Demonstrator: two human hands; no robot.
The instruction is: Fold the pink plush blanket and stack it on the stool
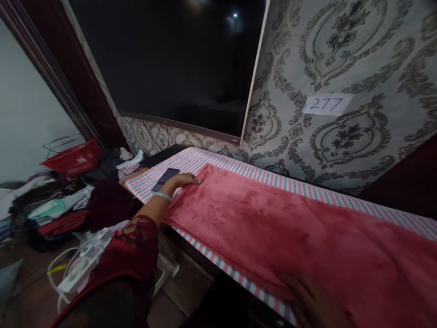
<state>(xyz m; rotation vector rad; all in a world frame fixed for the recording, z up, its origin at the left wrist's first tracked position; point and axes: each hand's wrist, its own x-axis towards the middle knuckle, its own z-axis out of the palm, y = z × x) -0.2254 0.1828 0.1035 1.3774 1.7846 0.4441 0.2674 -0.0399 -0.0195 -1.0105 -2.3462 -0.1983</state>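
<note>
A long red plush cloth (pixel 252 214), perhaps a blanket, lies spread along the table with light and dark patches in its pile. At its far left end is my left hand (pixel 186 180), palm down, with fingers stretched onto the cloth's edge; a silvery bracelet (pixel 162 196) circles the wrist. My right hand (pixel 316 300) rests on the cloth's near edge at the bottom, dim and blurred, its fingers looking extended and flat. Under the plush is a cloth with pink, grey and white stripes (pixel 160 163). A dark phone (pixel 165 179) lies on the stripes beside my left hand.
Behind the table, a large black screen (pixel 170 59) hangs on patterned wallpaper, near a paper marked 277 (pixel 327 104). To the left are a red basket (pixel 73 157), heaped clothes (pixel 61 209) and a white power strip (pixel 78 273) with cables.
</note>
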